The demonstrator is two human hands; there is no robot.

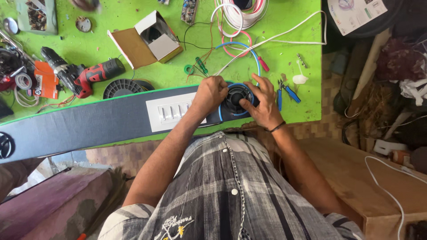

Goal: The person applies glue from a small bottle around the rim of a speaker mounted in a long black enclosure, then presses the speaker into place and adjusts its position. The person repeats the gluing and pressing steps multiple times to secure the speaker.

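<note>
Speaker (235, 98) sits in the dark panel (89, 122) on the green tabletop (289, 53), left hand (210, 91) closed at its rim, right hand (262, 100) spread pressing it, blue wire (257, 58) loose.

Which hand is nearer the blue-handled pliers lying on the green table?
Right. The right hand rests on the round black speaker, just beside the blue-handled pliers. The left hand sits on the speaker's far side, clearly farther from them.
</note>
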